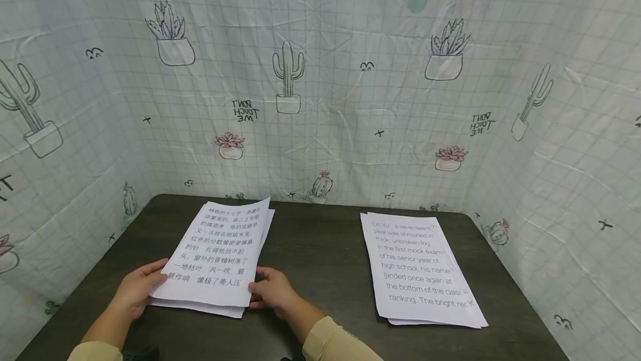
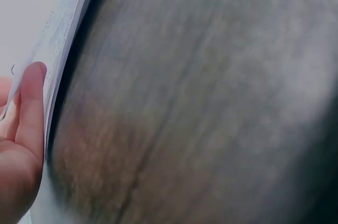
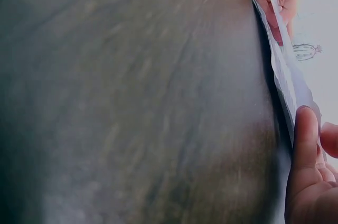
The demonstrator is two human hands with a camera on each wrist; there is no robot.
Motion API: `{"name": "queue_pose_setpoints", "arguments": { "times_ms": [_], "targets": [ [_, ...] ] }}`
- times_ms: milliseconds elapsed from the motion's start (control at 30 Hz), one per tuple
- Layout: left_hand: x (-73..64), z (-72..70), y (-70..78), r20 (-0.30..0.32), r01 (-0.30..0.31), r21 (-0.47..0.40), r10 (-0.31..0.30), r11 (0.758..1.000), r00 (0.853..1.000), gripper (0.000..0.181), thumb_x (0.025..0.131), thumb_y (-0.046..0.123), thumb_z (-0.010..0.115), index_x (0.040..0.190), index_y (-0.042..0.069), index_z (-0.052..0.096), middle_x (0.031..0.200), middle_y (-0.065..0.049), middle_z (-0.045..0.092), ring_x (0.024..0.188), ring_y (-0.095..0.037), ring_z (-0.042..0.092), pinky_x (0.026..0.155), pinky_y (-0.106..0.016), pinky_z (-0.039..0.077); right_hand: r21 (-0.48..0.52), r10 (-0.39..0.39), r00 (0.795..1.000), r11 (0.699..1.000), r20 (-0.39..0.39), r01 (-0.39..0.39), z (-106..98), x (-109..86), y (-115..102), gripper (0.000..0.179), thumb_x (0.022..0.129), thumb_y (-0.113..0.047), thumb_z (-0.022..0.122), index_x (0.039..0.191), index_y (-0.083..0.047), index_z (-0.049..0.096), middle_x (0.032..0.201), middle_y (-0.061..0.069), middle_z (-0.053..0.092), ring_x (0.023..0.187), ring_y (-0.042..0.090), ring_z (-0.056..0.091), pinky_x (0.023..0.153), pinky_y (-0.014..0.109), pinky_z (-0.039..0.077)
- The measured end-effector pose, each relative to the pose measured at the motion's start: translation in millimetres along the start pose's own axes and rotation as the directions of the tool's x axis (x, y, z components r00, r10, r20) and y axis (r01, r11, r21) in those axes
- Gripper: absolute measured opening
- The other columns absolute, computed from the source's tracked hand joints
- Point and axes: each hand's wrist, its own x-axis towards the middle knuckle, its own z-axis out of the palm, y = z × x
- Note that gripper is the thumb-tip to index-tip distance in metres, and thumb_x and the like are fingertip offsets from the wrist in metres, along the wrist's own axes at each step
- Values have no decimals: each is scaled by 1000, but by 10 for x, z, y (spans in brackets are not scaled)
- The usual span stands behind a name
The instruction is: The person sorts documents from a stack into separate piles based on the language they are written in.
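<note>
On the left side of the table lies a stack of paper sheets [image 1: 215, 255] printed with Chinese characters. Its top sheet [image 1: 205, 288] sits raised off the sheets below, with the upper right corner curling up. My left hand [image 1: 140, 286] pinches the lower left edge of this top sheet. At the lower right edge, my right hand [image 1: 275, 292] grips it between thumb and fingers. A left finger [image 2: 33, 113] shows between paper layers in the left wrist view. Both hands appear in the right wrist view, the right fingers [image 3: 305, 139] nearer, along the sheet edge.
A second stack of sheets [image 1: 415, 272], printed in English, lies on the right side of the dark table [image 1: 320, 272]. Cloth curtains [image 1: 330, 94] with cactus drawings stand behind the table and at both sides. A dark object [image 1: 142, 354] shows at the bottom edge.
</note>
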Motion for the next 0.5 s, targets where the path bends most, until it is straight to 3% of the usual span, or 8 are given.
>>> {"name": "queue_pose_setpoints", "arguments": {
  "times_ms": [67, 167, 233, 333, 433, 500],
  "targets": [
    [-9, 17, 7, -15, 9, 12, -9, 1000, 1000, 61, 97, 8, 55, 150, -6, 29, 116, -13, 65, 81, 0, 58, 69, -24, 53, -2, 3, 1000, 1000, 5, -3, -5, -5, 3, 49, 90, 2, 59, 138, 6, 48, 85, 9, 70, 70, 14, 67, 62, 33, 61],
    [-18, 44, 16, -44, 28, 55, -25, 998, 999, 60, 98, 12, 54, 150, -4, 30, 143, -30, 44, 90, -10, 59, 68, -22, 51, -14, 8, 1000, 1000, 10, -8, -16, -1, 15, 50, 91, 1, 59, 139, 7, 46, 84, 9, 69, 66, 12, 65, 61, 31, 60],
    [-15, 60, 21, -67, 37, 95, -30, 995, 997, 58, 99, 15, 53, 150, -3, 31, 152, -31, 31, 103, -21, 58, 69, -23, 50, -17, 12, 1000, 1000, 10, -12, -25, 3, 26, 49, 92, 0, 60, 139, 8, 46, 84, 9, 68, 65, 11, 64, 60, 31, 60],
    [-3, 75, 40, -85, 27, 137, -15, 990, 996, 57, 100, 16, 51, 149, -4, 31, 155, -31, 27, 127, -39, 44, 86, -36, 52, -24, 17, 1000, 1000, 2, -16, -40, 4, 40, 48, 92, -1, 60, 137, 8, 48, 84, 10, 69, 63, 11, 63, 58, 30, 59],
    [0, 84, 74, -87, -4, 162, 19, 987, 996, 56, 100, 15, 48, 149, -7, 30, 155, -31, 26, 139, -45, 32, 109, -55, 38, -44, 19, 1000, 999, -14, -20, -67, -2, 38, 47, 92, -3, 59, 136, 9, 48, 83, 12, 70, 61, 12, 62, 56, 29, 58],
    [-20, 96, 101, -90, -28, 185, 46, 982, 995, 56, 100, 14, 46, 148, -9, 30, 154, -31, 27, 141, -46, 30, 115, -59, 28, -72, 16, 1000, 997, -23, -18, -106, -11, 20, 47, 93, -5, 59, 136, 9, 48, 83, 13, 70, 60, 12, 62, 55, 29, 58]
  ]
}}
